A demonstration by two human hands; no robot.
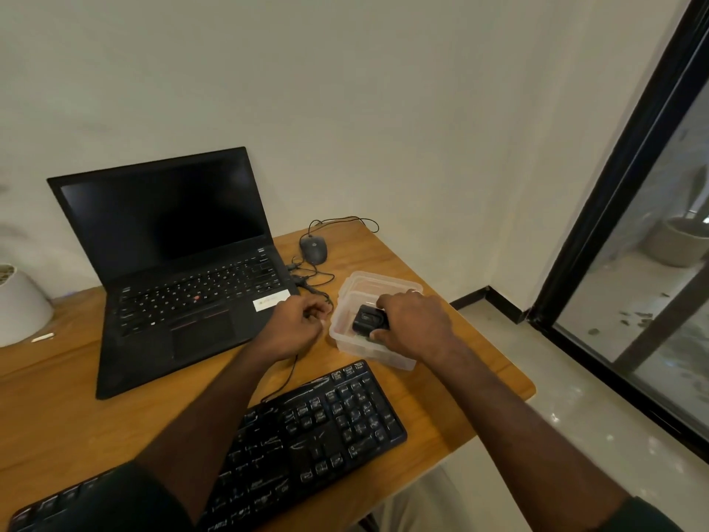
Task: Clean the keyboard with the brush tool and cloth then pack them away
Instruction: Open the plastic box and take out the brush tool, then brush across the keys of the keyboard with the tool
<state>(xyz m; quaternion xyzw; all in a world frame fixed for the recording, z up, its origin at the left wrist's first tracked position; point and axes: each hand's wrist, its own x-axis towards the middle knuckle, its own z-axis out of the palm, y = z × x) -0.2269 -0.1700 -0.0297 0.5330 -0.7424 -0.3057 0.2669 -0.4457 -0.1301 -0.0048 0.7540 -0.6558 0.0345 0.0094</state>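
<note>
A black external keyboard [307, 428] lies across the near part of the wooden desk [57, 397], partly under my left forearm. Right of the laptop stands a clear plastic container [358, 282]. Inside it my right hand [416, 324] grips a small black brush tool [366, 320]. My left hand [297, 326] rests on the desk beside the container's left wall, fingers curled, holding nothing that I can see. No cloth shows in this view.
An open black laptop [180, 270] sits at the back left, with a wired mouse [314, 250] and loose cables [314, 278] beside it. A white pot [19, 305] stands at the far left. The desk's right edge drops to the floor by a glass door [633, 263].
</note>
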